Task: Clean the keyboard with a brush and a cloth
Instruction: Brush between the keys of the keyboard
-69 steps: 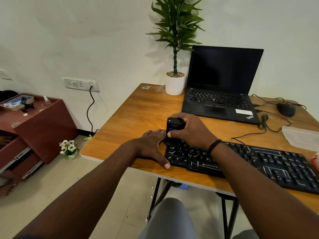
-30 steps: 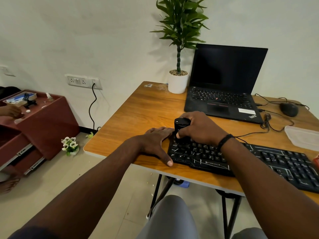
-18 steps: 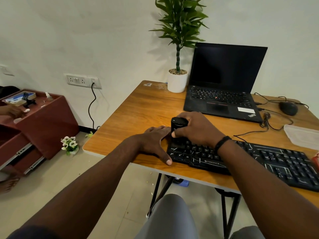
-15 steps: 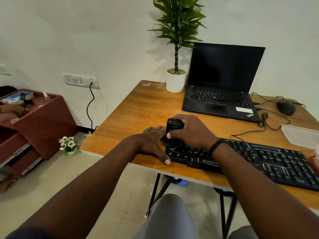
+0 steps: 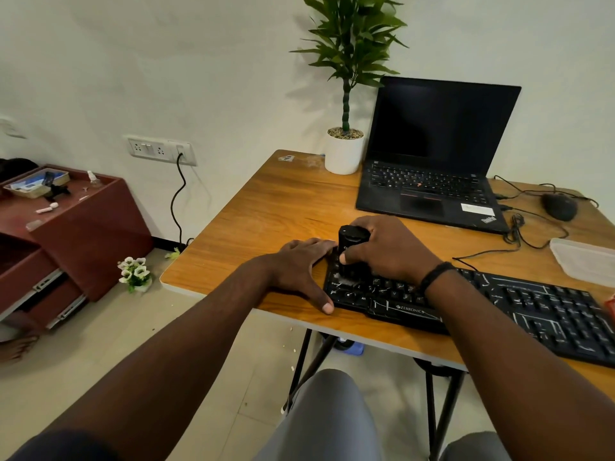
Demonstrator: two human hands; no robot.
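On the keyboard's (image 5: 466, 304) left end, right hand (image 5: 389, 249) grips brush (image 5: 351, 252); flat, relaxed left hand (image 5: 299, 267) steadies. Sweep lightly along rows.

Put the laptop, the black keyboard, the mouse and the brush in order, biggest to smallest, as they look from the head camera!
1. Laptop and keyboard: too close to call, the keyboard is nearer and partly covered.
2. Brush, held by the right hand, and mouse: look alike; the hand hides part of the brush.
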